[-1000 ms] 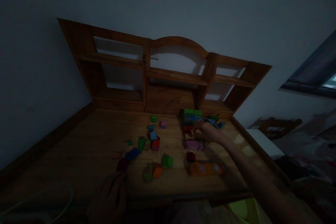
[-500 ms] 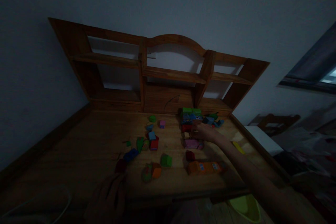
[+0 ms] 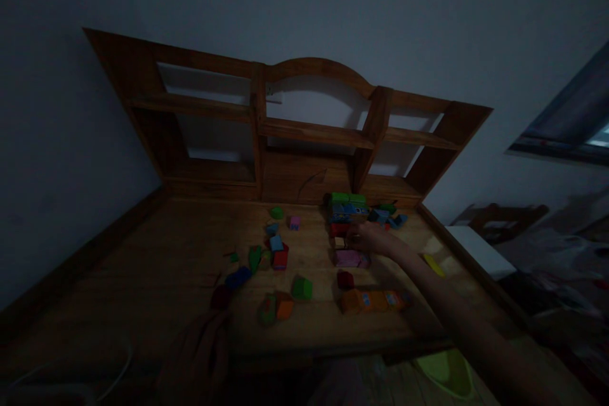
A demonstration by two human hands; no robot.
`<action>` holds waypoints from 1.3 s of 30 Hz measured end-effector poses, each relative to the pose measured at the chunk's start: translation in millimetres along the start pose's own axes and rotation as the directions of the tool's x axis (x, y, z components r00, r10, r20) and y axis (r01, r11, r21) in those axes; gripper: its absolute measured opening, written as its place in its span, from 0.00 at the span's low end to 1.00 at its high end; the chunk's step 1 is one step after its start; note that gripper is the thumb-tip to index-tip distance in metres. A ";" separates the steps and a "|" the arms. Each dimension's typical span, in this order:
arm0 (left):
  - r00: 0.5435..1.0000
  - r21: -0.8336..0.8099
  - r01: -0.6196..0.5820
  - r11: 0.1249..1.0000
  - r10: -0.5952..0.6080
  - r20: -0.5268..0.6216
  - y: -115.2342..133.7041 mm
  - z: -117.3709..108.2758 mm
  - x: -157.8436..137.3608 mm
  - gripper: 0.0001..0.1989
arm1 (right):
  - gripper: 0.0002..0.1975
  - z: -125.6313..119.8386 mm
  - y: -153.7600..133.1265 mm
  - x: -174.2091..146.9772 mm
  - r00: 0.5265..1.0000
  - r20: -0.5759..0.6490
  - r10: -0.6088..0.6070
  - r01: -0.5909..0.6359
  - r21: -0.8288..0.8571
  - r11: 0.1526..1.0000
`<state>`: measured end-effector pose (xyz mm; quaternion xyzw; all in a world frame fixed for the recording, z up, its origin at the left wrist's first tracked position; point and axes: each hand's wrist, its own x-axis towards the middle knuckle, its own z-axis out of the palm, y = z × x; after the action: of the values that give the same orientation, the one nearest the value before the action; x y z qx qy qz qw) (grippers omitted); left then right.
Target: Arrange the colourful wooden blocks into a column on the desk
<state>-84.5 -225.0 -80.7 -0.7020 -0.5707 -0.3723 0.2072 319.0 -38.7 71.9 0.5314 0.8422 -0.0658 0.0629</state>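
Note:
My right hand (image 3: pixel 368 238) reaches over the right group of blocks, its fingers bent and closed; whatever they hold is hidden. A light wooden-coloured block (image 3: pixel 339 243) lies by its fingertips, between a red block (image 3: pixel 339 229) and a row of pink blocks (image 3: pixel 349 258). Behind are rows of blue blocks (image 3: pixel 349 212) and green blocks (image 3: pixel 347 198). My left hand (image 3: pixel 197 349) rests at the table's front edge, dim, its fingers slightly apart and holding nothing visible. Just beyond it sits a dark red block (image 3: pixel 221 297), touching or near a blue block (image 3: pixel 238 277).
Several loose blocks lie mid-table, including a green block (image 3: pixel 302 288) and an orange block (image 3: pixel 284 307). A row of orange blocks (image 3: pixel 373 301) lies nearer the front right. A wooden shelf (image 3: pixel 309 133) stands at the back. Below the edge is a yellow-green basin (image 3: pixel 447 371).
My right hand has drawn slightly downward, its fingers now beside the light wooden-coloured block. The left hand stays nearly where it was. The blocks look unmoved.

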 end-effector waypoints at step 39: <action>0.892 -0.226 0.270 0.936 -0.155 0.424 -6.7 17.1 95.8 0.21 | 0.22 129.1 -231.7 -66.9 0.798 -0.602 0.014 0.289 0.403 0.868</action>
<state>-79.1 -149.0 -19.8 -0.7177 -0.6167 -0.3184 -0.0569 142.9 -219.8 -33.2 0.4593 0.8145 -0.1077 -0.3375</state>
